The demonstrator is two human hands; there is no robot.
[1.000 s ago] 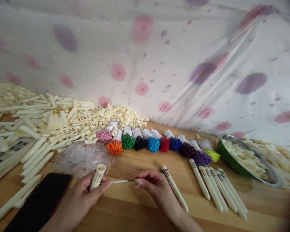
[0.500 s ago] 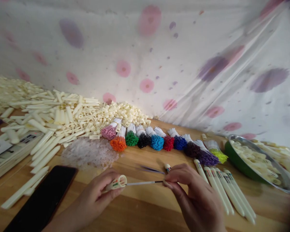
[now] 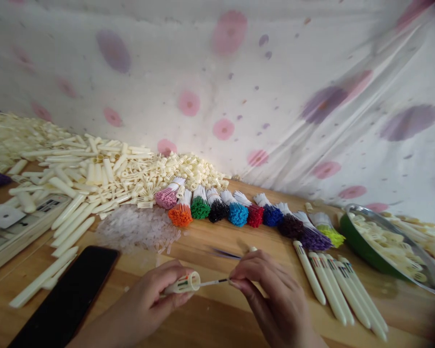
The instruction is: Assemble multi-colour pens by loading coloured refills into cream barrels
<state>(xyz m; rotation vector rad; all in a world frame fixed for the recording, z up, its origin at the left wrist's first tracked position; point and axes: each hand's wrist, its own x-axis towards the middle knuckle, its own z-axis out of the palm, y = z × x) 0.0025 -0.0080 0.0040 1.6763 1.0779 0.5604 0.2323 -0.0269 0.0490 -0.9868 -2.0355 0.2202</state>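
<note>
My left hand (image 3: 163, 295) is closed round a cream pen barrel (image 3: 183, 283) with coloured sliders in its side slots; the round open end faces right. Between thumb and fingertips my right hand (image 3: 264, 295) pinches the far end of a thin white ink refill (image 3: 212, 282). The refill's other end is inside the barrel's opening. Behind my right hand, mostly covered by it, a cream pen part (image 3: 253, 249) lies on the table. A pair of dark tweezers (image 3: 224, 253) rests just beyond the fingers.
Bundled refills, among them an orange bundle (image 3: 180, 212) and a purple bundle (image 3: 313, 234), line the table. Several multicolour pens (image 3: 331, 290) lie at right by a green bowl (image 3: 362, 256). Clear plastic bits (image 3: 137, 229), a black phone (image 3: 67, 295) and cream tubes (image 3: 74, 234) are at left.
My right hand has moved left towards the barrel, and less of the refill shows outside it. My left hand and the barrel have shifted slightly right in view.
</note>
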